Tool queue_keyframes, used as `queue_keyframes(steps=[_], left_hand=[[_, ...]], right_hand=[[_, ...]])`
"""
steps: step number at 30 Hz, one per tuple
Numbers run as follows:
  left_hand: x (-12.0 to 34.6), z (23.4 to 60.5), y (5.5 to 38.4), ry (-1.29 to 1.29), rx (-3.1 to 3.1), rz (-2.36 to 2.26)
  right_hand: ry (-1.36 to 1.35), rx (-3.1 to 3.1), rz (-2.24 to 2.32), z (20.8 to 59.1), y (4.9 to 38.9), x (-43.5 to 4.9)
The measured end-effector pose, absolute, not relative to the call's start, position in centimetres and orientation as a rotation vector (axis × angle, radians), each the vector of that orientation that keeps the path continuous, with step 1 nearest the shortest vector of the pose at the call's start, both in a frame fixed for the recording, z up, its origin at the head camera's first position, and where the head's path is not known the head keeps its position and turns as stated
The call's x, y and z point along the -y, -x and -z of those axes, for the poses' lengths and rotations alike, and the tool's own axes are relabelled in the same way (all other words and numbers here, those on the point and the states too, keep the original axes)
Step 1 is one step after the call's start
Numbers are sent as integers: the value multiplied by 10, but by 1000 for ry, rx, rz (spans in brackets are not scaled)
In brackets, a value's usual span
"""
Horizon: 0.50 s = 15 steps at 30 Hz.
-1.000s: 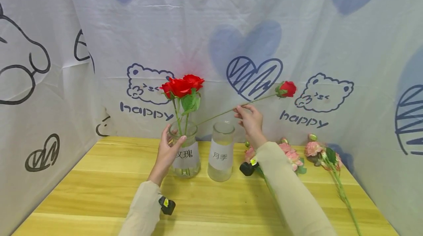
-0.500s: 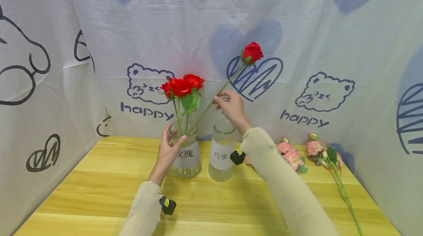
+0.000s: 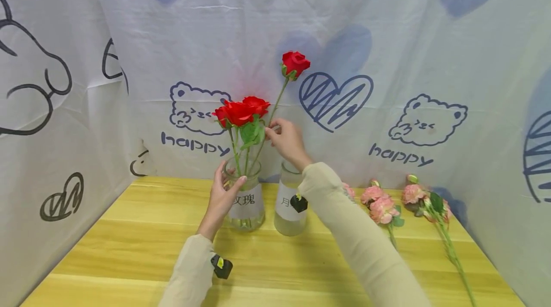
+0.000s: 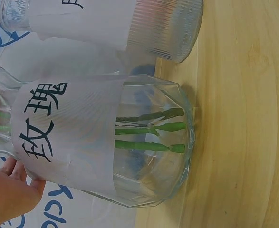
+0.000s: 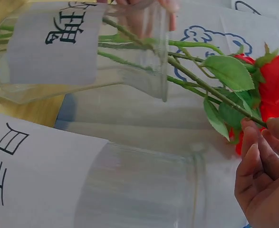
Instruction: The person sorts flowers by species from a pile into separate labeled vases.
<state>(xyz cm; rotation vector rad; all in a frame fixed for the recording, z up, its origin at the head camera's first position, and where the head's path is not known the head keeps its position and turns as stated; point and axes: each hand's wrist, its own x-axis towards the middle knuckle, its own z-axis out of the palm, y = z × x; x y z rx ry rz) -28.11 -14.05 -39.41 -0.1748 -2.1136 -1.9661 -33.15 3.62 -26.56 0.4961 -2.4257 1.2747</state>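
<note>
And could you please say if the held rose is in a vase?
Partly in: its stem enters the vase that the left hand holds, but the bloom stands well above.

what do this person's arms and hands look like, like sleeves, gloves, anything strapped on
The left hand and right hand wear no gloves. The left sleeve and right sleeve are plain cream. By each cuff sits a small, angular black device with a yellow patch: left device, right device.
</note>
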Motion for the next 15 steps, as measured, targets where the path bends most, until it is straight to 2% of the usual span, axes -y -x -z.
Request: queue_keyframes(steps=[15], left_hand=[[138,395,282,145,2120,1919]], right_hand=[[-527,2529,-1174,269,324,-38]])
